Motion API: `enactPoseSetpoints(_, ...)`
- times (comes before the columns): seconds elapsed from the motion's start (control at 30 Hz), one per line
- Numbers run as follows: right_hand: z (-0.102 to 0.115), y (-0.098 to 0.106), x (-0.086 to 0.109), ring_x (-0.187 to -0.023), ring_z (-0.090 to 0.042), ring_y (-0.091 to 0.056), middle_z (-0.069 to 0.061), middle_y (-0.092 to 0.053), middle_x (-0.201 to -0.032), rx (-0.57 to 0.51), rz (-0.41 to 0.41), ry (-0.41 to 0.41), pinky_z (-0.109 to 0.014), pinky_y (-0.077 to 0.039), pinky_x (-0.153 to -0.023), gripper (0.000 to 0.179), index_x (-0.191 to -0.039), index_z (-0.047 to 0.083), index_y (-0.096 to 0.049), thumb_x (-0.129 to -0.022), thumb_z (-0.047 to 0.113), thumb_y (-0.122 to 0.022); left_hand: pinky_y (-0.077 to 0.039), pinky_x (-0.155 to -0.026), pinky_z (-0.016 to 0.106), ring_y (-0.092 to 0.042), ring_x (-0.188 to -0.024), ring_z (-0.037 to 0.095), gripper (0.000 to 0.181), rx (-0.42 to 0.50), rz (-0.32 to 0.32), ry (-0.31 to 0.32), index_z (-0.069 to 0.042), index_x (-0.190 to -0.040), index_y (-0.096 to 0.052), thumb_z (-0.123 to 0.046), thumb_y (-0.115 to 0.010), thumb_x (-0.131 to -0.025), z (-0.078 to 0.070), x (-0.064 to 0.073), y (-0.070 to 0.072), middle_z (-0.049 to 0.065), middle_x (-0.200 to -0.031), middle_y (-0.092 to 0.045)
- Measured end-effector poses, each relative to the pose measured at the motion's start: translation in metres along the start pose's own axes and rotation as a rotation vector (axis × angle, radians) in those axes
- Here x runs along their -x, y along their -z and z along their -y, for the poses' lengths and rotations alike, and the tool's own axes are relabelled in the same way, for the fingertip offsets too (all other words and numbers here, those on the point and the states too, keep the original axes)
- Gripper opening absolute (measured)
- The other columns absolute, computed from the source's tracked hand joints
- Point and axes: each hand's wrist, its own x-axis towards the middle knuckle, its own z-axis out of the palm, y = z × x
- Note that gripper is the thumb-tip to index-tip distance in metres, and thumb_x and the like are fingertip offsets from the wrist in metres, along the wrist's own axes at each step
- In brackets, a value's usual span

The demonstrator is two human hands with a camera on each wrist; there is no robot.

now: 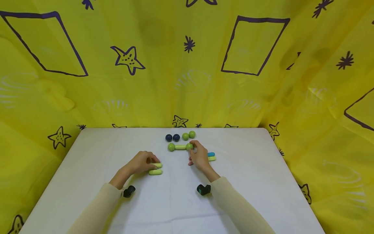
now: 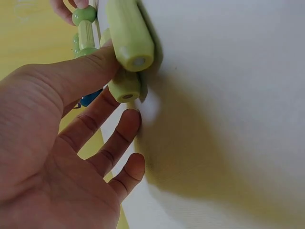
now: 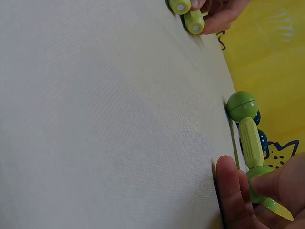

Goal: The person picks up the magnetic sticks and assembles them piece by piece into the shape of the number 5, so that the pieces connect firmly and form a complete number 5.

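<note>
My left hand [image 1: 142,161] pinches a light-green rod [image 2: 124,87] between thumb and fingers. A second light-green rod [image 2: 131,36] lies beside it, nearer to me; both show a small silvery disc in the end. My right hand [image 1: 199,156] pinches the green ball [image 3: 257,183] at the right end of a joined piece. A light-green rod [image 1: 180,147] forms the middle of that piece, and another green ball [image 1: 171,147] caps its left end. In the right wrist view, the thumb lies across the held ball.
Behind the joined piece sit two dark blue balls [image 1: 172,137] and two loose green balls [image 1: 188,135]. A blue rod [image 1: 211,154] and a light-green rod [image 1: 212,159] lie right of my right hand, partly hidden by it. A yellow patterned curtain [image 1: 163,97] borders the white table [image 1: 96,156].
</note>
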Motion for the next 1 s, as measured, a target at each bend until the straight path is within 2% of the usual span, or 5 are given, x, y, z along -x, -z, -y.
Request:
enactPoseSetpoints(0.13,-0.0001,0.0018,-0.0009,-0.044,-0.016,-0.06,-0.018,-0.061,-0.126,0.001,0.0,0.007,-0.035,-0.055,-0.046,0.039,-0.139,0.007,-0.057,-0.101,0.001,-0.061,-0.043,-0.072,0.028,-0.053,-0.08,0.017,0.015,0.0,-0.011,-0.023,-0.009,-0.1,-0.08,-0.011,-0.083,-0.086,-0.0027,0.0047,-0.0011,-0.004,-0.093,-0.072)
enactPoseSetpoints(0.43,0.0009,0.0035,-0.0021,-0.045,-0.016,-0.061,-0.017,-0.061,-0.128,0.007,0.001,0.0,-0.034,-0.055,-0.047,0.039,-0.139,0.008,-0.057,-0.101,0.002,-0.061,-0.044,-0.072,0.028,-0.054,-0.079,0.017,0.015,-0.004,-0.026,-0.063,-0.009,-0.099,-0.08,-0.01,-0.084,-0.085,-0.0047,0.01,-0.0037,-0.005,-0.092,-0.072)
enactPoseSetpoints(0.67,0.0022,0.0026,-0.0018,-0.044,-0.016,-0.06,-0.017,-0.061,-0.125,0.015,-0.004,-0.005,-0.034,-0.055,-0.046,0.038,-0.139,0.009,-0.057,-0.101,0.003,-0.062,-0.05,-0.076,0.03,-0.059,-0.082,0.015,0.012,-0.023,-0.04,-0.077,-0.009,-0.095,-0.079,-0.005,-0.082,-0.084,-0.0096,0.0096,-0.0055,-0.005,-0.09,-0.072)
enactPoseSetpoints(0.8,0.0009,0.0013,-0.0011,-0.044,-0.016,-0.06,-0.017,-0.061,-0.127,0.023,-0.003,-0.011,-0.034,-0.055,-0.046,0.038,-0.139,0.009,-0.057,-0.101,0.003,-0.061,-0.05,-0.072,0.03,-0.06,-0.078,0.015,0.012,-0.028,-0.074,-0.091,-0.007,-0.095,-0.079,-0.005,-0.082,-0.083,-0.0099,0.008,-0.0062,-0.005,-0.086,-0.072)
enactPoseSetpoints(1.0,-0.0001,0.0008,0.0007,-0.043,-0.017,-0.06,-0.018,-0.061,-0.129,0.039,0.003,-0.003,-0.034,-0.054,-0.045,0.038,-0.138,0.009,-0.057,-0.101,0.002,-0.061,-0.052,-0.075,0.032,-0.061,-0.08,0.011,0.012,0.007,-0.152,-0.062,-0.013,-0.096,-0.079,-0.009,-0.082,-0.085,-0.0094,0.0058,-0.0063,-0.008,-0.086,-0.071)
